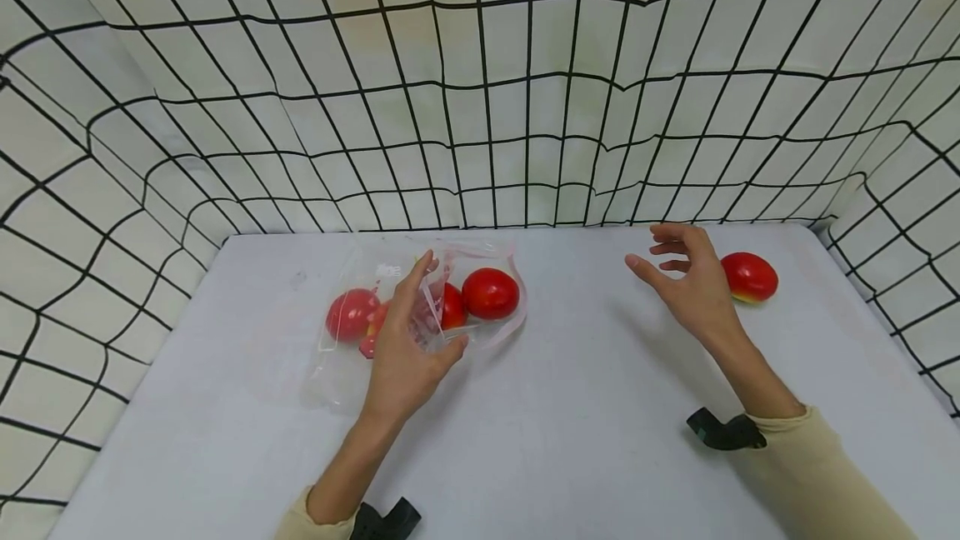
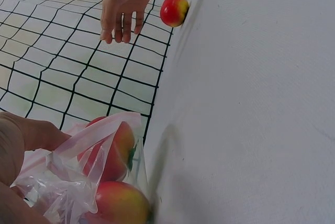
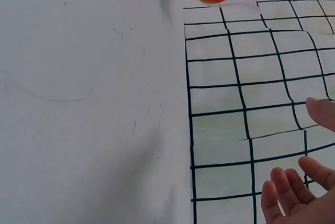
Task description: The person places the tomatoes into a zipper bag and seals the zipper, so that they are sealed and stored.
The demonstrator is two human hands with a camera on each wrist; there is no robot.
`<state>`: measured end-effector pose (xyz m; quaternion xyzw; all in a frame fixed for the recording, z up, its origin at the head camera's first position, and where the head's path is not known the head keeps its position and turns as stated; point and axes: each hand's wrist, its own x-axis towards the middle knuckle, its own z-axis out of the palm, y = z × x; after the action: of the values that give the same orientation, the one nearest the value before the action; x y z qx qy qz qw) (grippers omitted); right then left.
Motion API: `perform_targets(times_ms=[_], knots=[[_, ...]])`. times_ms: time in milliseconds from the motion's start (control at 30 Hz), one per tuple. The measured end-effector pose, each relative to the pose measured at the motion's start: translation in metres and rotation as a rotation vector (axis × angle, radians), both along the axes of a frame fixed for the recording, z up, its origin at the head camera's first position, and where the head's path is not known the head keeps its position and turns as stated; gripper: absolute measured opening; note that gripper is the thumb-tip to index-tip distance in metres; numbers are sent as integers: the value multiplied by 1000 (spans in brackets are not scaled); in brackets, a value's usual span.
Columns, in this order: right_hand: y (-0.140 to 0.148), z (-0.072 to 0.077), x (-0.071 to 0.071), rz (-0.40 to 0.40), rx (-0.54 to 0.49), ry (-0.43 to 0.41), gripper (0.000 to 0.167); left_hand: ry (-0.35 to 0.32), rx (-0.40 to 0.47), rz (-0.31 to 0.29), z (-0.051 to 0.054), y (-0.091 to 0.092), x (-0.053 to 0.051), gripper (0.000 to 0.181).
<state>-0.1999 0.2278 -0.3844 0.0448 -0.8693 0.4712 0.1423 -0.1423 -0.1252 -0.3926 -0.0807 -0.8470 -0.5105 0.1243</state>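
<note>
A clear plastic bag (image 1: 333, 377) with a pink-edged mouth lies on the white table, holding several shiny red fruits (image 1: 491, 293). My left hand (image 1: 403, 365) is over the bag's middle, its thumb and fingers spread apart beside the bag's mouth. In the left wrist view, the hand touches the crumpled plastic (image 2: 68, 187); whether it pinches any is unclear. My right hand (image 1: 693, 290) hovers with fingers apart and holds nothing. Just right of it sits a lone oval fruit (image 1: 750, 277), red with a yellow-green underside, slightly covered by the hand in the head view.
Black wire grid panels (image 1: 487, 115) rise along the back and both sides of the white table (image 1: 570, 440). The lone fruit lies close to the back right corner. Dark wrist mounts (image 1: 726, 430) are on both forearms.
</note>
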Motion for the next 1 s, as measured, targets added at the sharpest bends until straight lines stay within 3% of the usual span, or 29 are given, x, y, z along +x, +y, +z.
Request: perform_targets(times_ms=[1000], knots=[[74,-6,-1,-208,56,-45,62,-3,-4,11,0,2,1,112]])
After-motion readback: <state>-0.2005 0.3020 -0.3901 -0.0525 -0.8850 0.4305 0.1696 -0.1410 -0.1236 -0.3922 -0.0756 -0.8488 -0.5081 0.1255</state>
